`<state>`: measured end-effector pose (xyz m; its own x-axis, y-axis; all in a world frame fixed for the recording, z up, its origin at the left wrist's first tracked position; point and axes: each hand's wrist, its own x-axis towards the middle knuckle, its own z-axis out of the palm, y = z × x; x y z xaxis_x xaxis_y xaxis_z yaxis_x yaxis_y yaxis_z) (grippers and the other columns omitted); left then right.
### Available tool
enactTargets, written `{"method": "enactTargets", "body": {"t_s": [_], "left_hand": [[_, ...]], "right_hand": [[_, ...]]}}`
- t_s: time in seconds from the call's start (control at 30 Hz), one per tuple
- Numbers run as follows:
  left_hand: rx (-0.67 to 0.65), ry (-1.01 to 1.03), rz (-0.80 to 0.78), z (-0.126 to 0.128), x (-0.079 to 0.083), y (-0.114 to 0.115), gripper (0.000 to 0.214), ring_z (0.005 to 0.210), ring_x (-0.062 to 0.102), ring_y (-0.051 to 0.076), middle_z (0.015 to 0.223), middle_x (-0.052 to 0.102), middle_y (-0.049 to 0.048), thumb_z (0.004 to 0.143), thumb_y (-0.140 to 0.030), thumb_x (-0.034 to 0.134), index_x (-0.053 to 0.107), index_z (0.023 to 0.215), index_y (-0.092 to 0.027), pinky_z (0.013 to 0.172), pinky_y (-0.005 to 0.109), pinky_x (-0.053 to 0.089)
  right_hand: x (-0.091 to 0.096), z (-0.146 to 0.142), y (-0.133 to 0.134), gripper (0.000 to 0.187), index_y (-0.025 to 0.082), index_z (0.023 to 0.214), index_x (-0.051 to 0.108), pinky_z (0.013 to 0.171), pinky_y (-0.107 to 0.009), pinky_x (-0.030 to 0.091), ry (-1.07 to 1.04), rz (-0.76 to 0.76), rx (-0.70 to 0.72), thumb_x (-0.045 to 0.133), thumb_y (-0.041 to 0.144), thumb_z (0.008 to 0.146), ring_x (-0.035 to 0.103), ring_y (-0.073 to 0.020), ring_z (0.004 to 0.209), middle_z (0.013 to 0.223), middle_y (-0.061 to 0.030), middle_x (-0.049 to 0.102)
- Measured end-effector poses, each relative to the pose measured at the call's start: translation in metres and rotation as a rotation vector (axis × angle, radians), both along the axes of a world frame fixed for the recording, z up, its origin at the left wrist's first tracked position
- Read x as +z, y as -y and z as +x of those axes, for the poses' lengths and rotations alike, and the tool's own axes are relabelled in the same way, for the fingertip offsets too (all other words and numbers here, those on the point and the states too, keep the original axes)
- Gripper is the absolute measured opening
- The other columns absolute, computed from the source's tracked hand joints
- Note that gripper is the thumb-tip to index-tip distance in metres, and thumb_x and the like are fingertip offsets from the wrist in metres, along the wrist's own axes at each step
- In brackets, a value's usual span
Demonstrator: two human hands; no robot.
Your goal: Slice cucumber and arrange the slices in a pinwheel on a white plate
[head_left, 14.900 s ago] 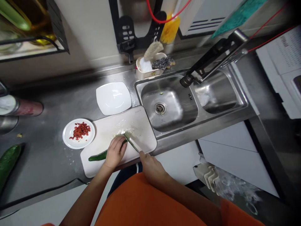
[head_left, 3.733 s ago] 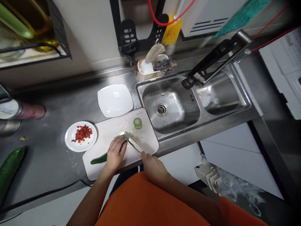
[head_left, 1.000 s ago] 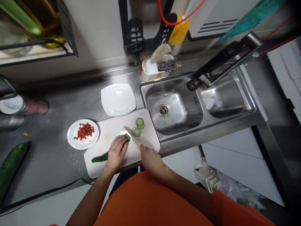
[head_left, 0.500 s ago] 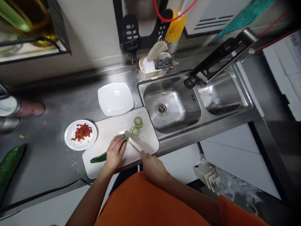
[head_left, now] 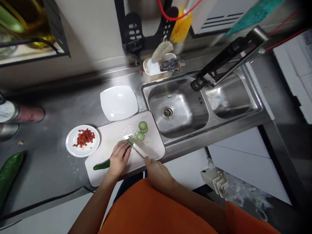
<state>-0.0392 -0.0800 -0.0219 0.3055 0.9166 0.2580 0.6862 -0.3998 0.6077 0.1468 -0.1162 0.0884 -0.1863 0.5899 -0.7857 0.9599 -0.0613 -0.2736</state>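
My left hand (head_left: pixel 119 158) is closed over a cucumber (head_left: pixel 101 165) that lies across the white cutting board (head_left: pixel 107 136). My fingers hide the cucumber's middle. A knife (head_left: pixel 138 152) is in my closed right hand (head_left: pixel 157 171), with its blade at the cucumber's cut end, close to my left fingertips. Beyond the blade, several thin cucumber slices (head_left: pixel 143 126) rest on the board in two small overlapping groups. Wet patches shine on the board near them.
Left of the board stands a white plate (head_left: pixel 70 143) of chopped red pieces (head_left: pixel 84 137). An empty-looking white square plate (head_left: pixel 119 102) touches the board's far side. A double sink (head_left: pixel 179 125) with a black faucet (head_left: pixel 219 63) is to the right. Another cucumber (head_left: pixel 11 170) lies far left.
Both hands stay almost in place, with the knife still at the cucumber's end. The view has shifted very slightly. The slices look unchanged.
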Motion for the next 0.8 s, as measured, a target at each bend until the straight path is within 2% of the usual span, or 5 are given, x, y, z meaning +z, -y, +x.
{"method": "enactTargets", "body": {"t_s": [0.5, 0.67, 0.8], "left_hand": [[-0.008, 0.020, 0.017, 0.001, -0.001, 0.000, 0.020, 0.100, 0.065, 0.021, 0.102, 0.070, 0.0077, 0.087, -0.018, 0.058, 0.064, 0.106, -0.020, 0.093, 0.042, 0.052], [-0.008, 0.022, -0.009, 0.001, 0.001, 0.000, 0.020, 0.101, 0.065, 0.021, 0.103, 0.070, 0.0075, 0.088, -0.020, 0.057, 0.065, 0.106, -0.020, 0.095, 0.042, 0.052], [-0.010, 0.036, -0.023, 0.001, 0.002, 0.000, 0.020, 0.102, 0.065, 0.021, 0.105, 0.070, 0.0077, 0.088, -0.020, 0.057, 0.065, 0.107, -0.020, 0.096, 0.042, 0.051]], "right_hand": [[-0.009, -0.004, -0.008, 0.026, 0.015, 0.108, 0.049, 0.072, -0.026, 0.050, -0.036, 0.022, 0.023, 0.043, 0.005, 0.085, 0.067, -0.0232, 0.091, 0.093, -0.0123, 0.066], [-0.015, -0.006, -0.010, 0.029, 0.016, 0.111, 0.049, 0.072, -0.026, 0.050, -0.027, 0.053, 0.019, 0.036, 0.004, 0.089, 0.067, -0.0218, 0.091, 0.094, -0.0115, 0.067], [-0.015, -0.010, -0.014, 0.029, 0.014, 0.111, 0.050, 0.073, -0.026, 0.050, -0.019, 0.040, 0.025, 0.037, 0.003, 0.088, 0.067, -0.0220, 0.092, 0.095, -0.0128, 0.067]]}}
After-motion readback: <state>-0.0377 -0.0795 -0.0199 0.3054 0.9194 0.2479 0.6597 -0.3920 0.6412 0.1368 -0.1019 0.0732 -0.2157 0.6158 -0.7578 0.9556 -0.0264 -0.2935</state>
